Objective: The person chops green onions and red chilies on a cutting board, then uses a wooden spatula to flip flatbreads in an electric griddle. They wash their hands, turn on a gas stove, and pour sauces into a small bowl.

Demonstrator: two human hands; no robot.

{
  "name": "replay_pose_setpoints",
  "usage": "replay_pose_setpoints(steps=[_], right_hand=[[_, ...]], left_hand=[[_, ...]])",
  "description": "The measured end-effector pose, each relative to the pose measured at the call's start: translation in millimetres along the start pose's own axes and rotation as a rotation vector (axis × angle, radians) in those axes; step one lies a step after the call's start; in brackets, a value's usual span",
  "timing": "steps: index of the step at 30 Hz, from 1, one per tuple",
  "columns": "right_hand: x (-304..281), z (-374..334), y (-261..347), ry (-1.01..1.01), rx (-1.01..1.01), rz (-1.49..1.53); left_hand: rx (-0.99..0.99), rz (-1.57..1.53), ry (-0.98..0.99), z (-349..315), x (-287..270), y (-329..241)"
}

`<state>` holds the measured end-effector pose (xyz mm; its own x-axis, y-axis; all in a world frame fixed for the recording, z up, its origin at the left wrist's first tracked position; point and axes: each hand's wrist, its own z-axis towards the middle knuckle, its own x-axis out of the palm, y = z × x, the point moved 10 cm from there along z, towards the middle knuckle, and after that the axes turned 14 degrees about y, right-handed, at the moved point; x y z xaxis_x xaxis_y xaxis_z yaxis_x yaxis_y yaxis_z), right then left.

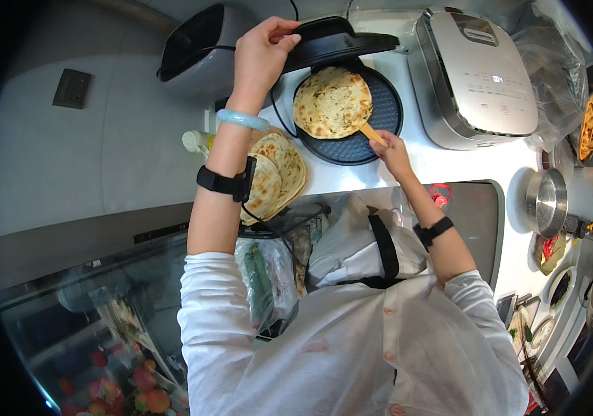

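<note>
Now our left hand (262, 54) clasps the raised black lid (345, 48) at its left end, while our right hand (395, 154) grips a yellowish spatula (373, 134). The spatula meets the lower right edge of the browned flatbread (331, 102) lying on the round dark griddle plate (384, 104); whether it reaches beneath, we cannot tell. Nearby, we have overlapping flatbreads (265, 184) at lower left and a silver cooker (473, 76) at right.

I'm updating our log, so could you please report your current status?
Left hand gripping raised black lid. Right hand holding tan spatula at edge of flatbread. Flatbread on griddle, nothing visibly blocking it.
</note>
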<state>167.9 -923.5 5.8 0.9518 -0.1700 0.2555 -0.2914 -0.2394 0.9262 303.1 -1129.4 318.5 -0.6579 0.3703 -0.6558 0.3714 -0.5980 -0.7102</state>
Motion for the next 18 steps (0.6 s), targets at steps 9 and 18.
replay_pose_setpoints(steps=[9, 18], right_hand=[[107, -15, -1, 0.336, 0.011, -0.148], [164, 9, -6, 0.341, 0.088, -0.81]], left_hand=[[0.02, 0.111, -0.018, -16, 5, -14], [-0.045, 0.112, -0.011, -38, 16, -18]])
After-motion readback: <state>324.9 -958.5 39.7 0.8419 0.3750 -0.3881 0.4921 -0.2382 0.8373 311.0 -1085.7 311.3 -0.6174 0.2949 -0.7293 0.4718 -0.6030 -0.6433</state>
